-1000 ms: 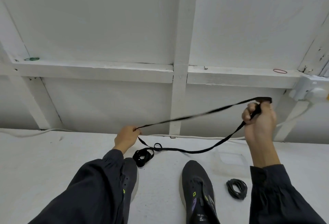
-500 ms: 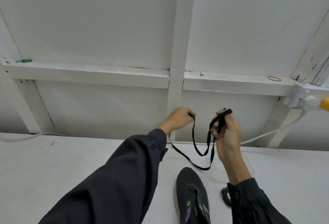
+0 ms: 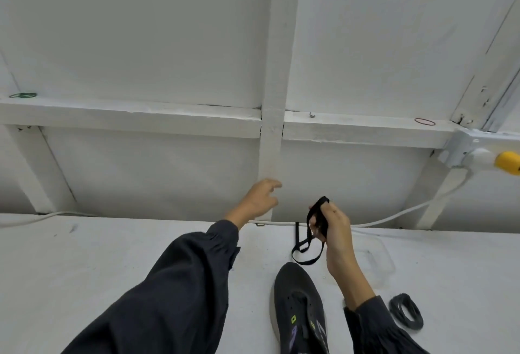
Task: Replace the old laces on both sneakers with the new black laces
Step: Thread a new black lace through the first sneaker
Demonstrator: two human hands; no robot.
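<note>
Gripped black lace (image 3: 307, 262) in curled right hand (image 3: 333, 231), hanging at twelve o'clock of sneaker (image 3: 298, 297); left hand (image 3: 260, 200) at ten, spread, empty.

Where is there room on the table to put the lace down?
Left of the dark sleeve, the table is bare up to the white cable. The right is crowded: sneaker, clear tray and coiled lace sit close together.

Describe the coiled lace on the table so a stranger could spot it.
On the white table, find the dark sneaker. Right of it, past the sleeve, lies the coil. Unlike the lace dangling from the right hand, it is wound up and untouched.
</note>
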